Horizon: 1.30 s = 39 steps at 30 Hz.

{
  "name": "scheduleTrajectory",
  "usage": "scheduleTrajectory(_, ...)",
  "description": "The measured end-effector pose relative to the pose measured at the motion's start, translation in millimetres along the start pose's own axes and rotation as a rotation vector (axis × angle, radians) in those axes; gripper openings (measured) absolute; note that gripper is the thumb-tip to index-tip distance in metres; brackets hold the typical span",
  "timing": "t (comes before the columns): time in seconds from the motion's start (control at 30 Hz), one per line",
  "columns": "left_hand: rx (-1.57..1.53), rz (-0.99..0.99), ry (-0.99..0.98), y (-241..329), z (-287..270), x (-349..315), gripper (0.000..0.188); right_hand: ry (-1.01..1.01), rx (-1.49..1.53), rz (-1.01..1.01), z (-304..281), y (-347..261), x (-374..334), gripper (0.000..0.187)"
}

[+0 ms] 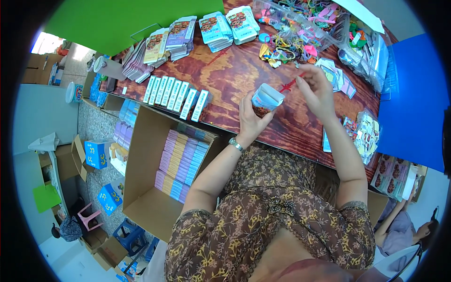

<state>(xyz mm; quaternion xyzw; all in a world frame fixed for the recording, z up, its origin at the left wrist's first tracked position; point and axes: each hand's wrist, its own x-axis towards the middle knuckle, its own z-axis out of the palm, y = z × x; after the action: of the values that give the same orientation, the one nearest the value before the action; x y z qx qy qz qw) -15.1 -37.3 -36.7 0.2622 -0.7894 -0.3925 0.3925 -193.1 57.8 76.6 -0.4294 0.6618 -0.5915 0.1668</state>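
My left hand (252, 118) is wrapped round a small blue-and-white carton (267, 97), tilted with its top flaps raised. Just right of the opening, my right hand (317, 92) pinches a thin red sword-shaped plastic piece (289, 84). Its tip points toward the carton, apart from it as far as I can see. Beyond my right hand lie tangled colourful bands and small trinkets (289, 49). Several filled cartons (176, 96) stand in a row along the table's near edge, left of my left hand.
Stacks of flat cartons (216, 30) line the table's back. A clear bin of trinkets (300, 21) and a plastic bag (366, 58) sit at the back right. Card pieces (366, 134) lie right of my forearm. Below the table edge, a cardboard box (145, 202) holds packed cartons.
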Motion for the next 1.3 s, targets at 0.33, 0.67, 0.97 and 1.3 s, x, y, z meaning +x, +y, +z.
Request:
scheduleTrajectory(0.33,0.002,-0.002,-0.049,6.2,-2.1,-2.1,0.077,0.01,-0.276,-0.224,18.2,-3.0,-32.6,0.03)
scheduleTrajectory(0.67,0.002,0.046,-0.109,11.2,-8.0,0.3,0.079,-0.279,-0.805,-0.547,18.2,7.3,-36.7,0.026)
scheduleTrajectory(0.97,0.026,0.113,-0.19,5.9,-6.0,0.6,0.08,-0.203,-0.486,-0.37,-18.0,25.7,-15.5,0.023)
scheduleTrajectory(1.3,0.032,0.105,-0.136,1.2,-2.4,-9.6,0.084,-0.008,-0.942,-0.13,-28.4,127.8,48.7,0.018)
